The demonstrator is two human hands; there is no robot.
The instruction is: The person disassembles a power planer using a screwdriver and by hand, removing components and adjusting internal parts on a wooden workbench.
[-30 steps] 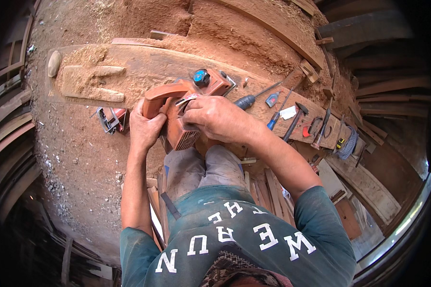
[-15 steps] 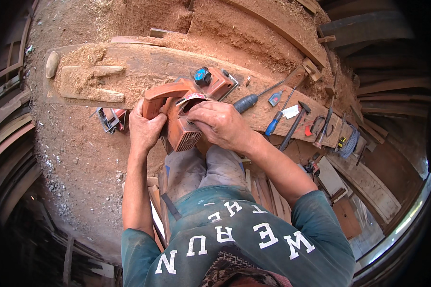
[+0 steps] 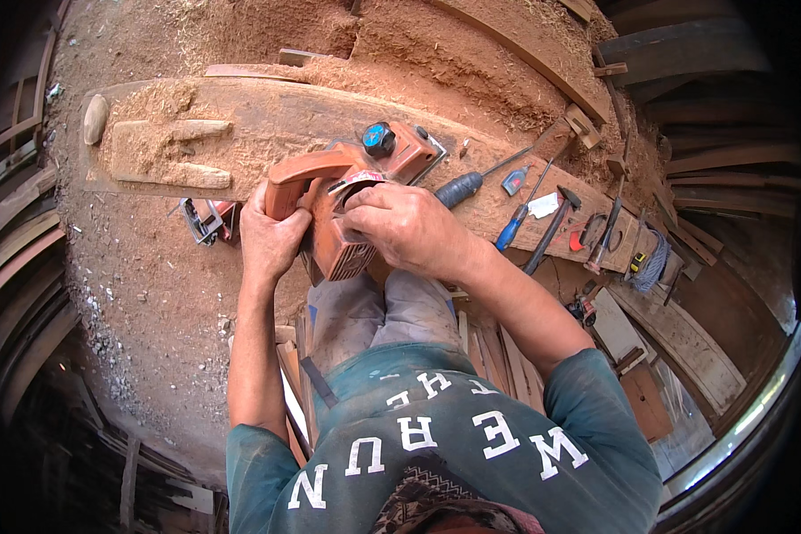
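An orange electric planer (image 3: 347, 254) with a blue-and-black front knob (image 3: 378, 140) is tilted over the near edge of the sawdust-covered wooden bench (image 3: 258, 133). My left hand (image 3: 267, 236) is wrapped round the planer at the rear end of its handle. My right hand (image 3: 400, 227) has bent, closed fingers at an opening in the planer's body; whatever they grip there is hidden.
Rightward on the bench lie a dark power tool (image 3: 458, 190), blue-handled screwdriver (image 3: 510, 227), hammer (image 3: 552, 230), other hand tools and coiled rope (image 3: 647, 267). A red-and-silver tool (image 3: 206, 220) sits below the bench's left part. Boards are stacked along both sides.
My right hand shifted slightly, its fingers moving about the opening in the planer. The planer and my left hand stay almost where they were.
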